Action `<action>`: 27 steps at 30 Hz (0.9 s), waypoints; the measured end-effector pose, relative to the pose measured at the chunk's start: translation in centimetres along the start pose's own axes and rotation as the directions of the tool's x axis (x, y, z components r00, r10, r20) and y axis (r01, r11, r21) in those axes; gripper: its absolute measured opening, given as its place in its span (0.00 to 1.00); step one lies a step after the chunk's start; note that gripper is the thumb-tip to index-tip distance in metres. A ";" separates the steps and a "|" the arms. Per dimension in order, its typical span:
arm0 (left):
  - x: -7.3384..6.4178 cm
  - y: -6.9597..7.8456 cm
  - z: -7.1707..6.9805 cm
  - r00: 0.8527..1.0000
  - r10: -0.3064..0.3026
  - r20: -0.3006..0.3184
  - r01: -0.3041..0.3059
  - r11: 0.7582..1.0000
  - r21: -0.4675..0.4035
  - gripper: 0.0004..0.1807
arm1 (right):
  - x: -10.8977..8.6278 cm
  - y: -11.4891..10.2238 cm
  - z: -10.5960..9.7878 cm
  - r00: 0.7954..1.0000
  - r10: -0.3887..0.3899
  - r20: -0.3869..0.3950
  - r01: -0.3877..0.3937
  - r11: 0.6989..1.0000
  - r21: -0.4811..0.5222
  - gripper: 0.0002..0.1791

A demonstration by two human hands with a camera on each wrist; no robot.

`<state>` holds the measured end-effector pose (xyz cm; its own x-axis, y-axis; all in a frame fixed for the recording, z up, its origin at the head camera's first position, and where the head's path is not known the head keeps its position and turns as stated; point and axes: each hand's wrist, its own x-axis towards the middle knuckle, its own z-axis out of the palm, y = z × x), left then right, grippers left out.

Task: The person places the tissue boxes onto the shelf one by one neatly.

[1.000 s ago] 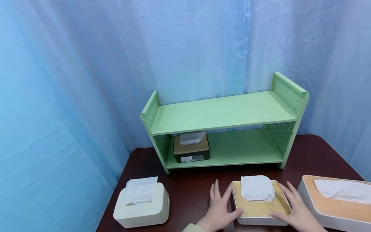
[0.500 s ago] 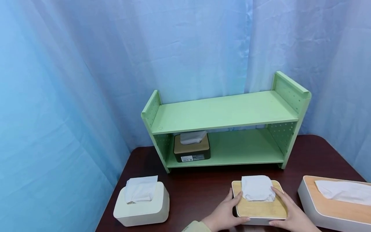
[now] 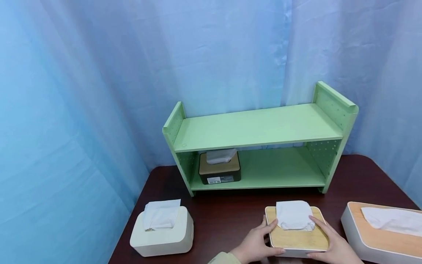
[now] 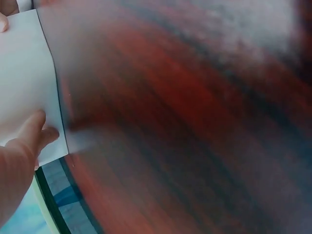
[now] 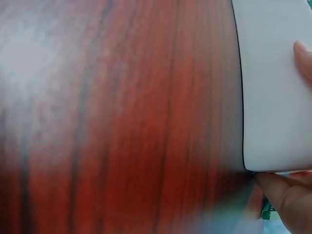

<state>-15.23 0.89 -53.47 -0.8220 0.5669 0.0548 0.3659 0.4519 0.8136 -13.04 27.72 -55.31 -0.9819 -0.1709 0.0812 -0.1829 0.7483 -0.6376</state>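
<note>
A white tissue box (image 3: 298, 240) with a pale wooden lid and a white tissue (image 3: 294, 216) poking out sits near the table's front edge in the head view. My left hand (image 3: 255, 245) grips its left side, thumb and fingers spread along the front and left edges. From the other side my right hand (image 3: 334, 246) holds its right edge and front corner. In the left wrist view, fingers (image 4: 36, 129) lie against the box's white wall (image 4: 29, 83). The right wrist view has the white wall (image 5: 273, 97) with fingertips at its corner and a thumb on its face.
Behind stands a green two-tier shelf (image 3: 260, 126), with a dark tissue box (image 3: 220, 172) at the left of its lower tier. A cream tissue box (image 3: 161, 240) is on the left of the dark table (image 3: 227, 220). A long wood-topped tissue box (image 3: 389, 242) lies close to my right hand.
Both hands, spread at the box's sides one second ago, have closed in and taken hold of it. The head view has shifted slightly; the other boxes stay put.
</note>
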 end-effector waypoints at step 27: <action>-0.5 0.2 -1.4 0.990 0.084 -0.110 -0.075 0.994 0.080 0.43 | 0.1 -2.4 0.1 0.993 -0.018 -0.116 0.032 0.992 0.123 0.59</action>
<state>-15.35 -0.27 -52.52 -0.8315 0.5233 0.1864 0.4604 0.4614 0.7584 -12.70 25.87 -53.85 -0.9775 -0.1082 0.1810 -0.2069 0.6581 -0.7240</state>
